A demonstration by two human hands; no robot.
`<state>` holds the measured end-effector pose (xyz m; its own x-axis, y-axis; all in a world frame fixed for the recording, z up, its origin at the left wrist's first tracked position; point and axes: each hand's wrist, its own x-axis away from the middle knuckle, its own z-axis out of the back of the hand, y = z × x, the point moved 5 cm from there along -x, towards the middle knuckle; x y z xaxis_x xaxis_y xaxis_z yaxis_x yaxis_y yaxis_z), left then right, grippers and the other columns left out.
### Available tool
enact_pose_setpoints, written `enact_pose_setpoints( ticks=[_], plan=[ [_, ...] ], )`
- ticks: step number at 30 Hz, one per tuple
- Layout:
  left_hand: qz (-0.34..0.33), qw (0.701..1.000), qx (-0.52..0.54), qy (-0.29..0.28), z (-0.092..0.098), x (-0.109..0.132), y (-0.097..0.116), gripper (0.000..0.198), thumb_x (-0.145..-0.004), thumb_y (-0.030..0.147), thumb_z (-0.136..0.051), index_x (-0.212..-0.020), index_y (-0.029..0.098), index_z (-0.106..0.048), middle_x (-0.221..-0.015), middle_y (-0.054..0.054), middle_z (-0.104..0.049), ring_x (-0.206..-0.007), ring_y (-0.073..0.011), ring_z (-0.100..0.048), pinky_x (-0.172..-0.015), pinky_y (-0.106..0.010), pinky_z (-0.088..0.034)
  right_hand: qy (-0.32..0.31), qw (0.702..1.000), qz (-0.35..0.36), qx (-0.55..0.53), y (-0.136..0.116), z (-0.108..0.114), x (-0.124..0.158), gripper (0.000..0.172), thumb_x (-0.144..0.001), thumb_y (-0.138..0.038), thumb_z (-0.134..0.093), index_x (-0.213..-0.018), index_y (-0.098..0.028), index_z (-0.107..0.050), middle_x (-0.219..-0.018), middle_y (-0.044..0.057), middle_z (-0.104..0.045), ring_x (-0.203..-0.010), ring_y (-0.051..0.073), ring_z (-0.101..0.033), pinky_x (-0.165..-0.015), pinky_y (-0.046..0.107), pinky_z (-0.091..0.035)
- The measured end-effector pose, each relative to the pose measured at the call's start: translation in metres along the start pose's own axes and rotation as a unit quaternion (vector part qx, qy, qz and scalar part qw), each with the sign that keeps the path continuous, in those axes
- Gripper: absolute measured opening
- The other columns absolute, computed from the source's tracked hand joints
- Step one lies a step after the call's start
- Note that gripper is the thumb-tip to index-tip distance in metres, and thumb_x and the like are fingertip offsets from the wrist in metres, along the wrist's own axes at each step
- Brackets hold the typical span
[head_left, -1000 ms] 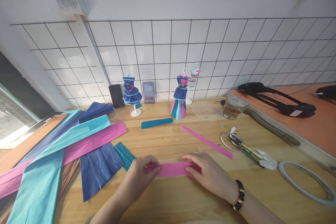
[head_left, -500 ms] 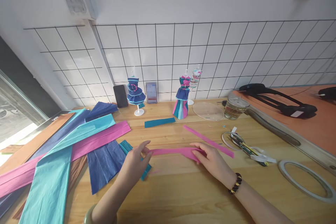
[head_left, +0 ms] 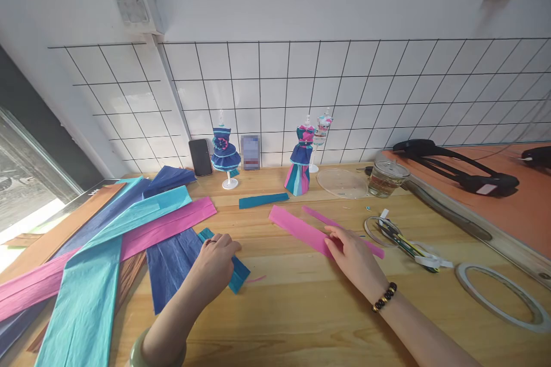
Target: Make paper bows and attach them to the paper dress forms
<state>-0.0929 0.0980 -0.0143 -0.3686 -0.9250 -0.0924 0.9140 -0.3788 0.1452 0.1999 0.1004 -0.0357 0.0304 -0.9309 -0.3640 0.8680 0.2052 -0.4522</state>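
My right hand holds the lower right end of a flat pink paper strip between thumb and fingers. The strip slants up to the left, its far end free. Behind it, a narrower pink strip lies on the table, partly covered by my right hand. My left hand is over a teal paper piece, its fingers loosely bent and apart. Whether its fingertips touch the teal piece is hidden. Beneath and left of that hand spreads a pleated dark blue paper.
Long turquoise and pink paper bands overlap at left. Small dress forms in paper dresses stand at the back. A teal strip, cutter, tape roll and glass jar are also on the table.
My left hand has let go of the pink strip and moved slightly left, over the teal piece. The pink strip, earlier stretched between both hands, now slants flat from my right hand.
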Motion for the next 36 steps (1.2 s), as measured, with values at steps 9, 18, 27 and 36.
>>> enact_pose_setpoints(
  ticks=[9,18,27,36],
  plan=[
    [-0.007,1.0,0.02,0.017,0.007,-0.001,0.005,0.038,-0.067,-0.001,-0.038,-0.089,0.017,-0.063,-0.083,-0.007,-0.063,-0.089,-0.024,-0.054,-0.078,-0.037,-0.037,0.057,0.994,0.09,0.008,-0.016,0.009,0.002,0.021,-0.082,-0.021,-0.047,-0.101,-0.02,-0.057,-0.099,0.009,-0.063,-0.096,0.026,-0.055,-0.084,0.045,-0.045],
    [-0.139,0.984,0.081,0.078,0.012,0.008,0.058,0.043,-0.075,0.002,-0.039,-0.112,0.019,-0.053,-0.092,-0.007,-0.059,-0.089,-0.0225,-0.052,-0.082,-0.038,-0.039,-0.027,0.978,0.177,-0.107,-0.074,0.014,0.028,0.034,-0.086,-0.026,-0.048,-0.119,-0.021,-0.044,-0.115,0.01,-0.058,-0.109,0.022,-0.051,-0.092,0.039,-0.044],
    [-0.161,0.981,0.101,0.035,0.0,0.011,0.082,0.048,-0.079,0.003,-0.036,-0.12,0.026,-0.046,-0.089,-0.004,-0.06,-0.077,-0.0196,-0.055,-0.072,-0.033,-0.044,-0.127,0.964,0.163,-0.164,-0.085,-0.007,0.037,0.042,-0.084,-0.021,-0.049,-0.125,-0.023,-0.042,-0.11,0.008,-0.063,-0.096,0.021,-0.059,-0.085,0.036,-0.047],
    [-0.054,0.983,0.177,0.002,-0.007,0.005,0.049,0.037,-0.078,0.017,-0.049,-0.114,0.025,-0.054,-0.096,-0.004,-0.065,-0.09,-0.0212,-0.059,-0.081,-0.033,-0.044,-0.123,0.974,0.097,-0.165,-0.066,-0.008,0.027,0.038,-0.085,-0.021,-0.046,-0.123,-0.025,-0.044,-0.097,0.005,-0.065,-0.089,0.019,-0.061,-0.081,0.034,-0.048]
  ],
)
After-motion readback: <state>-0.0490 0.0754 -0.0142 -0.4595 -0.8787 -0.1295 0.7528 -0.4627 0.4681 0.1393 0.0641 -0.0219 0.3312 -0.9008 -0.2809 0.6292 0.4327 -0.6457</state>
